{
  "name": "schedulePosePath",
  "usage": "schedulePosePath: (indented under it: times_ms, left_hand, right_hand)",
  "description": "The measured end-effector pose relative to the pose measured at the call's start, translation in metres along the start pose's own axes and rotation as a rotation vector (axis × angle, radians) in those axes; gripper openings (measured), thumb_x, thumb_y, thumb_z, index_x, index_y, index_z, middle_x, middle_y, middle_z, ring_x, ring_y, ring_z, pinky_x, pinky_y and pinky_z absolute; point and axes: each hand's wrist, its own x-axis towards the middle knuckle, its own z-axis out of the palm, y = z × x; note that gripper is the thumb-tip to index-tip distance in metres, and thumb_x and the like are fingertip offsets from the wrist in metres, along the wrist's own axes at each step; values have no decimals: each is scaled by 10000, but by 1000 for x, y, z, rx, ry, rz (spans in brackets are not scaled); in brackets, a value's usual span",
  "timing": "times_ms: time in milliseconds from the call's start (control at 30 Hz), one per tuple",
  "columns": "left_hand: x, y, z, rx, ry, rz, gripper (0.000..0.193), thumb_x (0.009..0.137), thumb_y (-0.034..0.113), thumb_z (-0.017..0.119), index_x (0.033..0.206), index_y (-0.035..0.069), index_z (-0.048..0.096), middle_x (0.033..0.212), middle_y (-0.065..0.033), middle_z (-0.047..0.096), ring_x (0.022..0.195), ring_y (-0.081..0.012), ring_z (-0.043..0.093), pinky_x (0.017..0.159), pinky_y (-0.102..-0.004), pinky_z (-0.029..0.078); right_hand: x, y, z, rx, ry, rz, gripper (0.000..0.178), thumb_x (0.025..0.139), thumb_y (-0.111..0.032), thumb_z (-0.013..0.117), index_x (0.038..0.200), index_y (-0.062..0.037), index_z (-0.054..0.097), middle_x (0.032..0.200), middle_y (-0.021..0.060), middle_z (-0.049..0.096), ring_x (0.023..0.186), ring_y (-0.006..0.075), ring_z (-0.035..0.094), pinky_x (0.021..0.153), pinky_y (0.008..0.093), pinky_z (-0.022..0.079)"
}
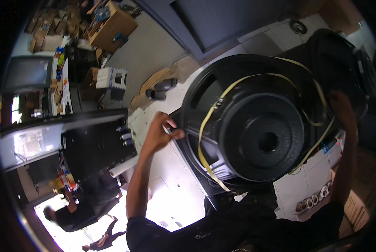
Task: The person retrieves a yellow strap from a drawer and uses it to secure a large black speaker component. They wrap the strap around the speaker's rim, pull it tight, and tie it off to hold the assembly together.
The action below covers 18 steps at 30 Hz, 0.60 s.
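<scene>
A large black loudspeaker driver (238,101) lies in front of me, its round magnet (255,147) and centre hole facing up. A flat yellow band (202,134) loops loosely across it, with a small metal clip at its upper left bend. At the driver's left rim is my left hand (160,132), fingers curled and thumb by the edge; what they hold, if anything, is too small to name. My right hand (341,105) is at the right, beside another dark speaker-like part (333,59); its fingers are in shadow and mostly hidden.
Dark shoes (160,89) stand on the floor beyond my left hand. A white stool (112,78) and a wooden box (112,27) are at far left. Several ring-shaped parts (314,201) and cardboard boxes (355,212) sit at lower right. Another person (76,214) is at lower left.
</scene>
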Motion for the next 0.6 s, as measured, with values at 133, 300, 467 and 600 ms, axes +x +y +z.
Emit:
schedulePosePath:
  times_ms: [133, 300, 467, 600]
  left_hand:
    - [89, 71, -8, -179, 176, 143, 217, 786, 187, 785, 880, 30, 667, 795, -67, 625, 739, -167, 613, 650, -295, 486]
    - [141, 216, 16, 83, -130, 333, 302, 839, 356, 743, 922, 66, 724, 864, -98, 693, 760, -225, 654, 709, -346, 503]
    - [140, 266, 43, 243, -429, 315, 402, 837, 416, 717, 943, 28, 737, 882, -143, 734, 848, -290, 695, 743, -365, 515]
    - [151, 251, 33, 200, -405, 286, 326, 909, 330, 674, 970, 11, 710, 900, -113, 699, 803, -225, 640, 746, -363, 505]
  right_hand:
    - [3, -9, 20, -276, 79, -121, 332, 818, -102, 578, 1111, 46, 630, 1139, 183, 610, 989, 397, 602, 870, 427, 494]
    - [14, -86, 9, 300, 16, -10, 470, 805, -67, 569, 1263, 36, 543, 932, 193, 646, 813, 299, 667, 749, 389, 529]
    - [56, -96, 8, 388, -106, 116, 502, 833, -86, 610, 1317, -2, 508, 895, 166, 653, 785, 238, 677, 718, 357, 538]
    - [79, -76, 37, 192, 112, -187, 435, 907, -165, 580, 1312, -4, 568, 1088, 224, 671, 903, 321, 687, 844, 449, 525]
